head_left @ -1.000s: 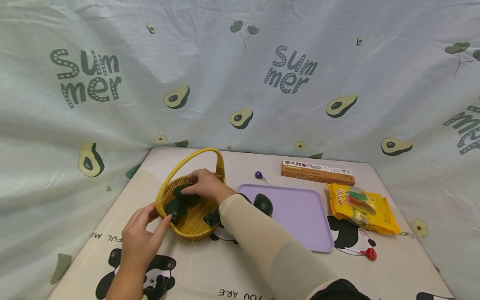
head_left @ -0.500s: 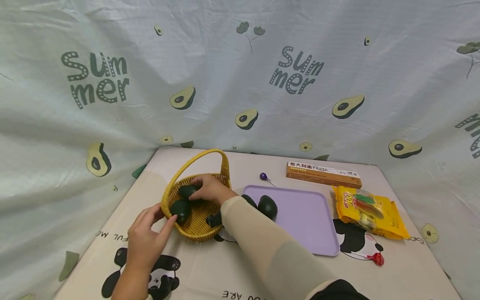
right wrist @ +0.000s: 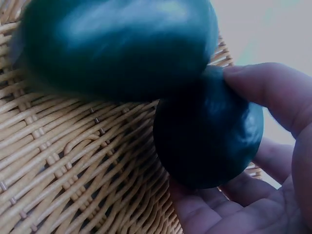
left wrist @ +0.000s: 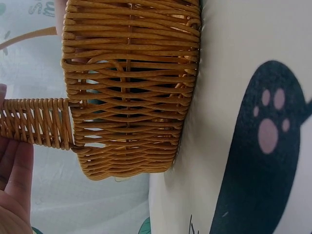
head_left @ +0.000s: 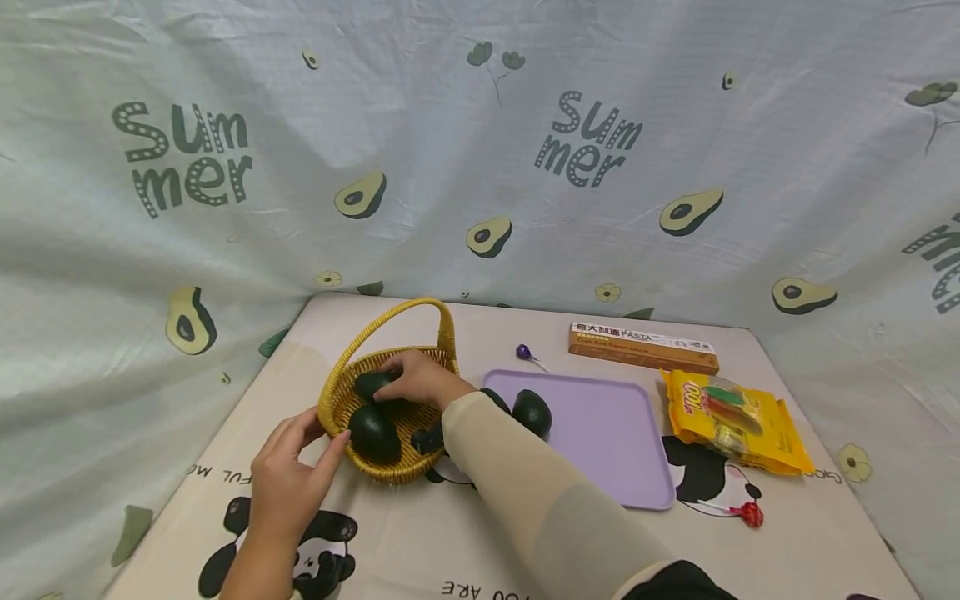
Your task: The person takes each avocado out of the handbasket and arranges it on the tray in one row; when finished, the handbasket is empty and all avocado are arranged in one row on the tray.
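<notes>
A yellow wicker basket (head_left: 390,473) with a tall arched handle stands on the left half of the table. My left hand (head_left: 288,479) holds the basket at the left foot of its handle; the left wrist view shows thumb and fingers on either side of the woven handle (left wrist: 36,122). Inside the basket, my right hand (head_left: 423,379) grips a dark green avocado (right wrist: 209,141) with thumb and fingers around it. A second avocado (head_left: 375,435) lies in front of that one, nearer the left hand. It appears large and close in the right wrist view.
Two more avocados, one of them (head_left: 532,413) plainly seen, lie at the left side of a lilac tray (head_left: 622,454). Behind are a purple lollipop (head_left: 523,352) and a pasta box (head_left: 643,348). A yellow packet (head_left: 735,421) and a red lollipop (head_left: 750,514) lie at right.
The front avocado in the basket has rolled right, toward the basket's middle. The right hand stays on its avocado and the left at the handle. The head view has shifted slightly.
</notes>
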A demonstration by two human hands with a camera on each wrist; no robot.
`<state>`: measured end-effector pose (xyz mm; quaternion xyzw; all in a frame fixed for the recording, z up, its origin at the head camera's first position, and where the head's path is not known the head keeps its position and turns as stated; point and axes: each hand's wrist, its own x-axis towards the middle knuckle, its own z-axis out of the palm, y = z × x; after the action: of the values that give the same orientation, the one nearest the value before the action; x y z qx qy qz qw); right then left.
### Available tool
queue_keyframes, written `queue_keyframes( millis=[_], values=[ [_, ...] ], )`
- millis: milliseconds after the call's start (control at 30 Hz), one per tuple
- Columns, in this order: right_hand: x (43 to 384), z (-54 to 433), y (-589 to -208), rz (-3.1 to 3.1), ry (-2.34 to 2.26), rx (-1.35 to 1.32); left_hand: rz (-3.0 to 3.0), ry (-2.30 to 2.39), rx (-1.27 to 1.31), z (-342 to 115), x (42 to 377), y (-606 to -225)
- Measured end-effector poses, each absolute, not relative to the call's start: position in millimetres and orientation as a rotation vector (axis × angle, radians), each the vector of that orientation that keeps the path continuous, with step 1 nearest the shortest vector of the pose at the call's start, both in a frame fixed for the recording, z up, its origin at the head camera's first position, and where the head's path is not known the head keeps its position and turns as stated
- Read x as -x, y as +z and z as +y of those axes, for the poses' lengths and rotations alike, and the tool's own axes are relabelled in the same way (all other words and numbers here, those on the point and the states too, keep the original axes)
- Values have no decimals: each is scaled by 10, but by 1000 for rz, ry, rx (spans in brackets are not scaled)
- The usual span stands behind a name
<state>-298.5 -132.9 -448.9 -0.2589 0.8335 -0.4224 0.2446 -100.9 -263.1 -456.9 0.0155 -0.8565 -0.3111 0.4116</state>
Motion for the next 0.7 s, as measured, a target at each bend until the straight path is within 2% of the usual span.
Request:
queue_keyframes(
  millis=[700],
  values=[
    [2898, -1120, -4128, 2214, -1302, 874, -2156, -780, -46, -2625, 1015, -4581]
  ],
)
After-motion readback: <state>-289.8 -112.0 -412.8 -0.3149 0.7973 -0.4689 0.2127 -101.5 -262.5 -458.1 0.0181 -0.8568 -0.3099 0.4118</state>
